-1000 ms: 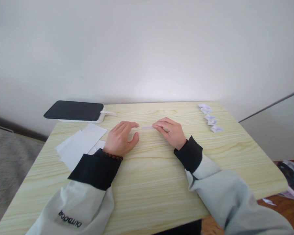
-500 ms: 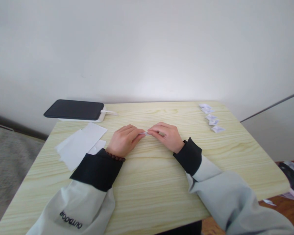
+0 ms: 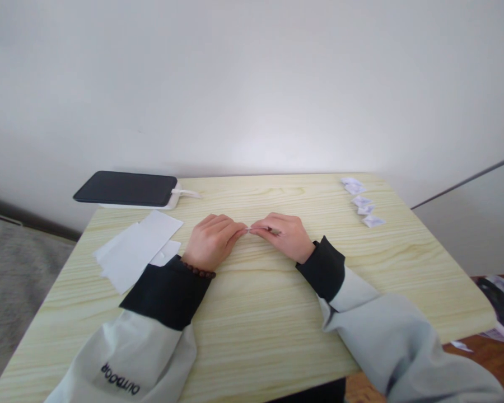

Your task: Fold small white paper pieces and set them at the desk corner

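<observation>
Between my fingertips is a small piece of folded white paper (image 3: pixel 248 229), mostly covered by the fingers. My left hand (image 3: pixel 214 240) pinches its left end, with a dark bead bracelet at the wrist. From the other side my right hand (image 3: pixel 283 236) pinches the right end, thumb and fingers closed together. Both hands are just above or on the wooden table, with the fingertips almost meeting. Left of my left hand lie loose white paper sheets (image 3: pixel 140 246), overlapping one another. Several small folded white paper pieces (image 3: pixel 373 221) stand in a row at the far right.
A dark-screened phone (image 3: pixel 126 188) rests on a white block at the back left, with a short white cable (image 3: pixel 187 193) beside it. The light wood table (image 3: pixel 252 324) meets a white wall behind. A paper scrap (image 3: pixel 461 346) lies below the right table edge.
My fingertips have drawn slightly closer together, so less of the folded paper shows. The right hand has shifted a little left. Everything else stays in place.
</observation>
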The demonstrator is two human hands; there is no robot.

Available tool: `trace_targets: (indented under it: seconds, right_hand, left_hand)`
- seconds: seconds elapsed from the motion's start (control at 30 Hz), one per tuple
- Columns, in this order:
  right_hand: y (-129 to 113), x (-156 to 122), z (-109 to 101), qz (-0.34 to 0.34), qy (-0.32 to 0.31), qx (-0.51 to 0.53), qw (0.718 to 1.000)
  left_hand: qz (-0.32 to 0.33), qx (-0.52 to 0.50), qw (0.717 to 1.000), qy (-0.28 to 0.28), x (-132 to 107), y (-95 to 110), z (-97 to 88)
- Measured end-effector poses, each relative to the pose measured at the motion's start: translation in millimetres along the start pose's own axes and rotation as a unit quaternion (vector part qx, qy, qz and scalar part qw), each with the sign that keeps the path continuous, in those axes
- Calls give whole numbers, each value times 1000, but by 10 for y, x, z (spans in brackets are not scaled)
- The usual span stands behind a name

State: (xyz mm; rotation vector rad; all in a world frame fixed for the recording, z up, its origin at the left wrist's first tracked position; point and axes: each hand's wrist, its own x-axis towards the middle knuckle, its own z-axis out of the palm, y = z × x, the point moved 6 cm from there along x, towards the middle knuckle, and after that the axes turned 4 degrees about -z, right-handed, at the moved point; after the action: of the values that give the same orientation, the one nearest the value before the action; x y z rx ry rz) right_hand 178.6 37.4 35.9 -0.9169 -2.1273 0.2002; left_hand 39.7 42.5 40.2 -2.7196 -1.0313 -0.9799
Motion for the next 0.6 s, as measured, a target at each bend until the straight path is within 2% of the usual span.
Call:
trace_targets:
  seconds: [0.1, 0.2, 0.37, 0.5, 0.6]
  right_hand:
    - [48, -5, -29, 29, 24, -2, 999]
    - [117, -19, -17, 71, 14, 20, 997]
    - [204, -45, 21, 126, -15, 81, 989]
    - [281, -74, 4, 157, 10, 109, 981]
    - [328, -90, -17, 173, 38, 116, 977]
  left_hand:
    - [-8, 21, 999, 34, -2, -21, -29]
    - [-34, 22, 998, 55, -18, -73, -38]
    - [-76, 11, 996, 52, -44, -148, -17]
    - [-53, -12, 997, 45, -49, -134, -2]
    - [-64, 4, 997, 52, -58, -155, -7]
